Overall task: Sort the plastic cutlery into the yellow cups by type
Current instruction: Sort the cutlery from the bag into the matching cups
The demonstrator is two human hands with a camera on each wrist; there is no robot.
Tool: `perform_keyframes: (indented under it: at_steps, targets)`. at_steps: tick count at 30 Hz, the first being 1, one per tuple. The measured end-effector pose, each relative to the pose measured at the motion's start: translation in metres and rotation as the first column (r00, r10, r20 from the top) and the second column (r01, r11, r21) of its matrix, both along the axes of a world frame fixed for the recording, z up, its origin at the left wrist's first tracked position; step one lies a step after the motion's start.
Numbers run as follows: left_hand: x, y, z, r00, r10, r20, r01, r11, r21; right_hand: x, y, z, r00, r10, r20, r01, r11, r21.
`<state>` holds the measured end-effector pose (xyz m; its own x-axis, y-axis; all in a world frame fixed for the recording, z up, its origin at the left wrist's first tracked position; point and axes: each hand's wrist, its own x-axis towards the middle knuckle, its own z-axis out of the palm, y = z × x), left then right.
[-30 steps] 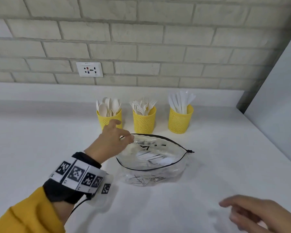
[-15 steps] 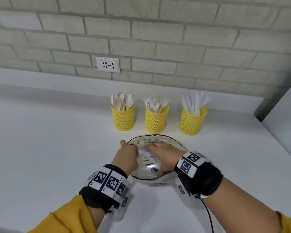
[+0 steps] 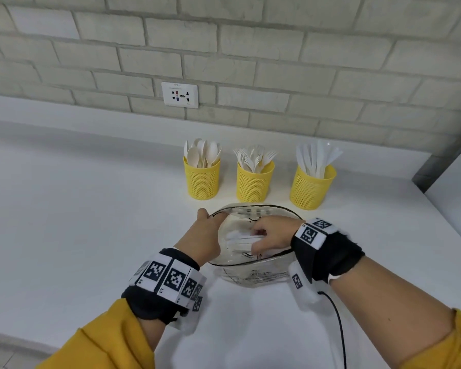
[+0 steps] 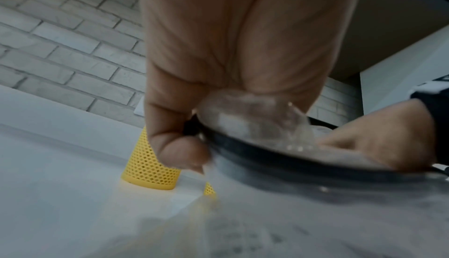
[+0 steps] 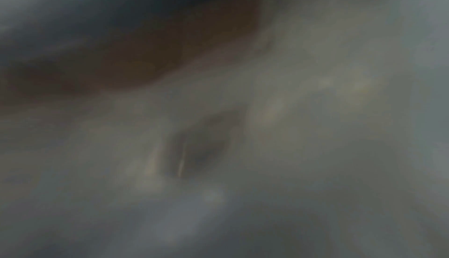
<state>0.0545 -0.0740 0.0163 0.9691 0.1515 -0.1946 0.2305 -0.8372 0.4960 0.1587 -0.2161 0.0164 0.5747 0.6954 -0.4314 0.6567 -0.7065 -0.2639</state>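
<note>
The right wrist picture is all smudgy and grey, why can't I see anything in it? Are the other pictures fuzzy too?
Right wrist view: all blur, dim grey and brown smears, nothing can be made out. Left wrist view: sharper, the left hand pinching the clear bag by its black rim, though the bag's lower part is smeared. Head view: bright and crisp, the three yellow cups and the right hand inside the bag show clearly, with straight edges bent by the wide lens.

The clear bag (image 3: 256,275) carries black print on its near side; only "THIS" can be read, the rest being blurred. The left wristband (image 3: 168,278) bears square black-and-white code markers with "L3" and "L4" beneath them. The right wristband (image 3: 313,233) shows similar markers, their captions too small to read.
</note>
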Motion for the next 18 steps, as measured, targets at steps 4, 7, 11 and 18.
perform_keyframes:
  at_steps: [4,7,11,18]
  targets:
    - [0.0,-0.001,-0.002,1.0,0.006,0.029,-0.005,1.0,-0.02,-0.003,0.002,0.003,0.997,0.075,-0.019,-0.076,0.995,-0.072]
    - [0.0,-0.002,-0.004,0.998,0.0,0.064,0.002,0.999,-0.032,-0.003,0.007,0.001,0.994,0.106,-0.025,-0.109,0.982,-0.154]
    - [-0.003,-0.002,-0.007,0.997,-0.001,0.082,0.004,0.999,-0.045,-0.005,0.01,-0.001,0.997,0.073,-0.028,-0.077,0.979,-0.188]
    - [-0.005,-0.004,-0.008,0.989,0.003,0.145,0.006,0.998,-0.061,-0.017,0.01,0.0,0.995,0.093,-0.023,-0.096,0.977,-0.189]
